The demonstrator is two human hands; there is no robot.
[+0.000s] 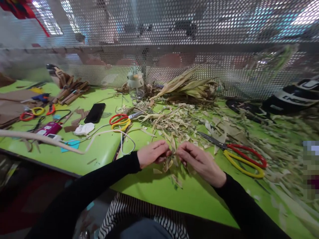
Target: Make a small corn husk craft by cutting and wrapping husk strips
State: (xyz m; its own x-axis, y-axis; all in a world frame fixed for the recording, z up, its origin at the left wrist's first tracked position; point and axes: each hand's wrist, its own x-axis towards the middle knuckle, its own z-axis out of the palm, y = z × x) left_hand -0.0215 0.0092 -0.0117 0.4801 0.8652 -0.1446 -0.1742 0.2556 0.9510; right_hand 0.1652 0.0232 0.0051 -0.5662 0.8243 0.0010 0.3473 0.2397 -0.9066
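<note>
My left hand (155,153) and my right hand (198,160) meet just above the green table (159,192), fingers pinched. Between them is a small bunch of dried corn husk strips (172,143), pale yellow with greenish parts. Both hands grip it from either side, and its ends stick out above and below the fingers. Husk scraps (176,182) lie on the table right below. Scissors with red and yellow handles (245,159) rest to the right of my right hand. A second, similar pair of scissors (121,121) lies beyond my left hand.
Shredded husk (179,118) covers the table behind my hands and to the right. Farther back are a husk bundle (189,86), a bottle (136,83) and a perforated metal screen (159,30). Leftward lie a phone (95,113), a white cable (45,137) and brown sticks (72,91).
</note>
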